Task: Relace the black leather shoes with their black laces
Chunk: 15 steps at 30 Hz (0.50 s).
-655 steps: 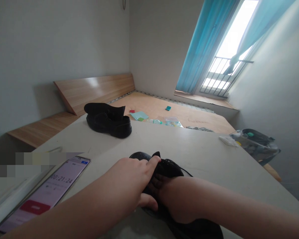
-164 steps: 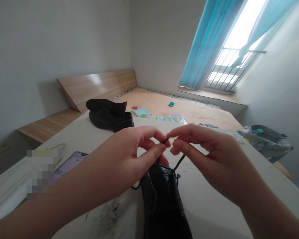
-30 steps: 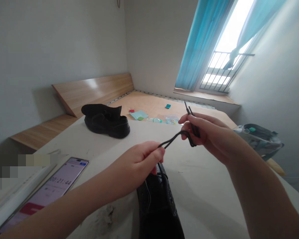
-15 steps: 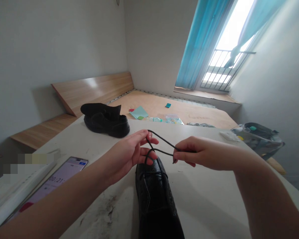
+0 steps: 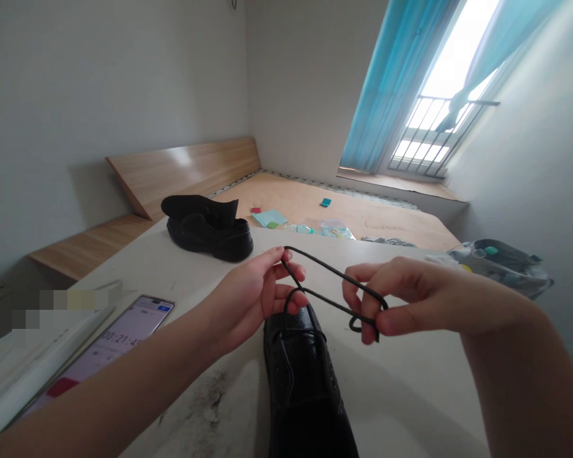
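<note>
A black leather shoe (image 5: 308,375) stands on the white table in front of me, its toe pointing away. Dark shoelace (image 5: 332,267) runs from the shoe's front eyelets up to both hands. My left hand (image 5: 267,283), above the toe, pinches the lace between thumb and forefinger, the other fingers spread beside a crossing of the strands. To the right, my right hand (image 5: 386,299) grips the lace between thumb and fingers, with a small loop and the loose end hanging below. Two strands stretch between the hands.
A second black shoe (image 5: 207,229) lies at the table's far left. A phone with a running timer (image 5: 124,337) lies at left beside a white object (image 5: 48,362). Beyond the table (image 5: 410,394), a bed board (image 5: 296,191) carries packets; a bag (image 5: 506,267) stands at right.
My right hand has moved right and slightly down, drawing the lace strands longer, and its fingers have spread around them. My left hand keeps its pinch, nearly still. The view has shifted slightly.
</note>
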Each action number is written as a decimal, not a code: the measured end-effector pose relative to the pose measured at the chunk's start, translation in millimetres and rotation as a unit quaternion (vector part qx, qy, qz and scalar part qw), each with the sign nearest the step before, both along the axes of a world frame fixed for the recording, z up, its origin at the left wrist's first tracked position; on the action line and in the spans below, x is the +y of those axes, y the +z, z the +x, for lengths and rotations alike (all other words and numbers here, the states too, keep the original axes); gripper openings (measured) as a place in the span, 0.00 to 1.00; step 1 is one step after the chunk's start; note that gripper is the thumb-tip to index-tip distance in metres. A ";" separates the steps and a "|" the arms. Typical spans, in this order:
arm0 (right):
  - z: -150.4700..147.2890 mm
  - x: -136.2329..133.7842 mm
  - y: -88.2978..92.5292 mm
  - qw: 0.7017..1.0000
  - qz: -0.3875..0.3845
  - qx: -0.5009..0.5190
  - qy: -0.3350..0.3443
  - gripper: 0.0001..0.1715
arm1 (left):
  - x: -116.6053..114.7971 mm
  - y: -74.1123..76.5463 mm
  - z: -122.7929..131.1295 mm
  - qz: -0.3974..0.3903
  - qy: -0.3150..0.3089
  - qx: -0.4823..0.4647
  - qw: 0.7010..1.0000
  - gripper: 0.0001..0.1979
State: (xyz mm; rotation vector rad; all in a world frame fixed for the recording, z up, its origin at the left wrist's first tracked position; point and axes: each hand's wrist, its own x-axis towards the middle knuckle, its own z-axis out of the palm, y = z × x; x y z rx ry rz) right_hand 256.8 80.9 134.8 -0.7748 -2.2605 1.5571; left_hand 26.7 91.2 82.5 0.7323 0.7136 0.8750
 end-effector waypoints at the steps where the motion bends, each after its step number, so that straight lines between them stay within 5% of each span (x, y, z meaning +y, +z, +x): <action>1: -4.1 -1.7 -0.7 0.999 -0.024 0.026 0.025 0.07 | -0.1 0.2 0.4 -0.012 -0.004 -0.002 1.000 0.12; 6: -29.1 -8.1 -11.9 0.989 -0.096 0.058 0.100 0.07 | -0.5 4.3 1.7 -0.035 -0.015 -0.020 0.999 0.14; 8: -37.6 -8.6 -20.0 0.997 -0.044 -0.054 0.037 0.08 | -1.1 6.7 1.6 -0.021 -0.013 -0.025 0.999 0.14; 11: -48.8 -7.3 -33.1 0.966 0.057 -0.231 -0.105 0.15 | -4.6 9.1 0.6 0.019 -0.023 -0.029 0.999 0.13; 15: -61.3 -4.4 -44.5 0.943 0.119 -0.254 -0.180 0.11 | -15.3 10.2 -1.7 0.076 -0.070 -0.010 0.995 0.15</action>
